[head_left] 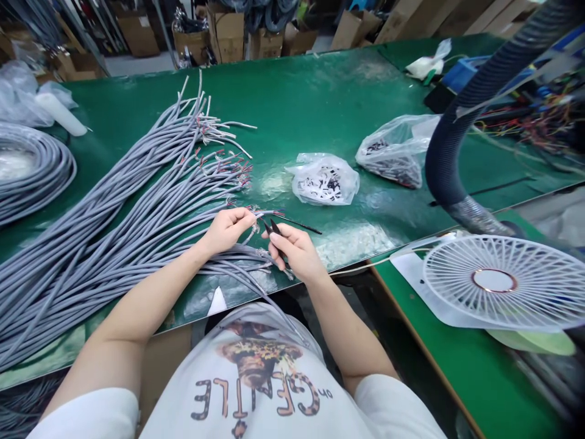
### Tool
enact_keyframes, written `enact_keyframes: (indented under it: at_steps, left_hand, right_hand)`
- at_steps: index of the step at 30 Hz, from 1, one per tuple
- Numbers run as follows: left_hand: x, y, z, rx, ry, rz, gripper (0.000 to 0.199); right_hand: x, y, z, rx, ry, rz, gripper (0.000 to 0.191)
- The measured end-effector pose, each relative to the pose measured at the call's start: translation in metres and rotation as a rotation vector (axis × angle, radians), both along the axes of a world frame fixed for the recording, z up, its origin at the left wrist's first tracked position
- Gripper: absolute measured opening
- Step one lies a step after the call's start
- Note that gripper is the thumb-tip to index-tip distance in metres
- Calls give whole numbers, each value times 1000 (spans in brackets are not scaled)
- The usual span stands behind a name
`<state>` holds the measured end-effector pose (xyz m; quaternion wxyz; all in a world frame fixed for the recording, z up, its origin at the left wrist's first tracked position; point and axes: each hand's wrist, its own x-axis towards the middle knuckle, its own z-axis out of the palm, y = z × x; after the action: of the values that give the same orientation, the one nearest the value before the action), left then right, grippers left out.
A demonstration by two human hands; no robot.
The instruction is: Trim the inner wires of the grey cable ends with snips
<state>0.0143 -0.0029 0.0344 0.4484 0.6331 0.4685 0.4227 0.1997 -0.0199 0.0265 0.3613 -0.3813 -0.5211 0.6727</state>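
Many grey cables [132,183] lie in long bundles across the green table, their stripped ends with red and white wires toward the middle. My left hand [232,228] is closed in a pinch around the end of one grey cable. Close to its right, my right hand [292,247] is wrapped round black tweezers [273,228], whose tips point up and left toward the cable end. A thin black rod-like piece [304,225] extends to the right just above my right hand. Small details between the fingertips are hard to make out.
Two clear plastic bags, one with small white and black parts [325,186] and one with dark parts [397,164], rest beyond my hands. A thick black hose [450,140] and white fan [498,280] stand at right. A grey cable coil [55,174] lies far left.
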Motion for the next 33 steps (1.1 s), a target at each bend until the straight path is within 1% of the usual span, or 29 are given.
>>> enact_keyframes:
  at_steps: [4, 13, 23, 29, 33]
  left_hand:
    - [0, 0, -1, 3, 13, -7, 41]
    - [0, 0, -2, 13, 61, -20, 39]
    - [0, 1, 0, 5, 91, 0, 40]
    - [-1, 7, -1, 33, 114, 22, 39]
    - [-5, 10, -3, 65, 137, 21, 39]
  right_hand:
    - [-3, 1, 2, -36, 24, -16, 26]
    - [-6, 3, 1, -55, 45, -32, 27]
    - [-17, 5, -7, -50, 159, -141, 25]
    - [-24, 9, -6, -60, 201, -208, 23]
    - [-31, 7, -7, -52, 217, -230, 22]
